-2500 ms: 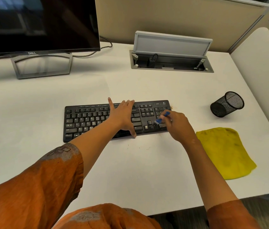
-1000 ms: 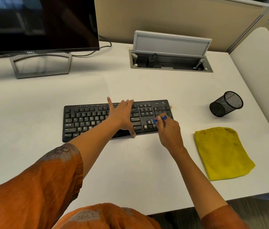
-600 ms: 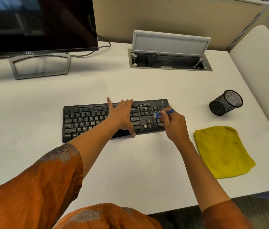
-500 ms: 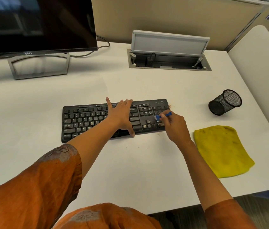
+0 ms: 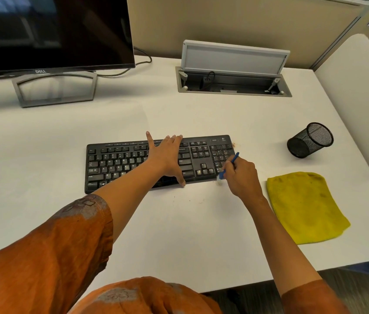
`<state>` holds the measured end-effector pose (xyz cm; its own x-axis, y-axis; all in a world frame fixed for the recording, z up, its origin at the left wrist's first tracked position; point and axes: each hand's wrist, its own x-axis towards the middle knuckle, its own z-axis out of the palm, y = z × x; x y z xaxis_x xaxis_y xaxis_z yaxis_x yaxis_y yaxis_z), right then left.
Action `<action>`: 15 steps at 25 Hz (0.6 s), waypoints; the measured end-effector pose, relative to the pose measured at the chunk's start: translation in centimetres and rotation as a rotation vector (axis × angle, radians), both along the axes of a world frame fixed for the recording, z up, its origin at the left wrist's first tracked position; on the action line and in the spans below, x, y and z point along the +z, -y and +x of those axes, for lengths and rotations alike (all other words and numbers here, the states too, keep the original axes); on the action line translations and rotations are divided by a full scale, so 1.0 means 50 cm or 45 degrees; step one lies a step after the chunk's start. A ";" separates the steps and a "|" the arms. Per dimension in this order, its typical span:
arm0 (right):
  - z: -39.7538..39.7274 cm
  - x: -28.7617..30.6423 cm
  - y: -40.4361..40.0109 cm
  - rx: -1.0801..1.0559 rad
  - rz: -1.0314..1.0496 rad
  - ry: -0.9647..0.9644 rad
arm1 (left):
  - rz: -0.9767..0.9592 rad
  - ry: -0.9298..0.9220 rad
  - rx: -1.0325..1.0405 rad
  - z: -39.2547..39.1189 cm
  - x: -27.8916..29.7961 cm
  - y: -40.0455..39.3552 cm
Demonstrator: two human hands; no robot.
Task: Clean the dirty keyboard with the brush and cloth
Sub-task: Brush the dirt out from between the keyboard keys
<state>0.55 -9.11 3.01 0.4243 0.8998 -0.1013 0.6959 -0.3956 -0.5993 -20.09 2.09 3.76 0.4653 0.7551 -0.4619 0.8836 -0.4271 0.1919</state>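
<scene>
Keyboard (image 5: 133, 164): black, flat on the desk (image 5: 190, 234) ahead of you, long axis running 9 to 3 o'clock, number pad at the 3 o'clock end. Brown crumbs lie just off its far right corner; dark specks dot the desk just beyond its near edge.

Left hand (image 5: 166, 158): yours, laid flat across the middle of the keyboard, fingers straight and spread toward 12 o'clock, thumb reaching down to the near edge. It pins the board, gripping nothing.

Right hand (image 5: 241, 176): at the keyboard's 3 o'clock end, fingers curled round the brush (image 5: 230, 164). This is the hand nearer the number pad and nearer the cloth.

Brush: blue handle slanting up toward 1 o'clock, pale bristle end pointing down toward 7 o'clock at the near right corner, at the edge where keyboard meets desk.

Cloth (image 5: 303, 207): yellow, lying flat at 3 o'clock from your right hand, near it but apart, untouched.

Mesh cup (image 5: 310, 140): tipped on its side at 1 o'clock from the cloth, well apart from the keyboard.

Judgement: brushing is in hand at the right end; strokes toward 6 o'clock, across the short axis, would carry debris off the near edge. Wiping with the cloth is not yet done.
</scene>
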 end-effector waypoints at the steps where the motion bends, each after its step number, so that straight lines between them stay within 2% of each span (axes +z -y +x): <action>1: 0.000 0.001 0.001 -0.011 0.047 -0.031 | -0.004 0.002 -0.001 0.001 0.000 0.000; 3: 0.000 0.002 0.002 -0.010 0.089 -0.060 | 0.001 0.007 -0.003 0.002 -0.002 -0.001; 7: 0.002 0.004 -0.001 -0.017 0.013 0.033 | 0.005 0.009 0.001 0.001 0.000 -0.001; 10: -0.004 0.003 -0.007 -0.010 0.132 -0.090 | 0.011 0.005 -0.006 0.003 0.001 0.000; 15: -0.002 0.014 -0.020 -0.020 -0.052 0.041 | 0.011 -0.005 -0.006 0.002 0.001 0.000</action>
<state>0.46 -8.11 3.70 0.4417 0.8886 -0.1237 0.7084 -0.4300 -0.5597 -20.00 2.11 3.82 0.4668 0.7570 -0.4571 0.8824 -0.4327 0.1846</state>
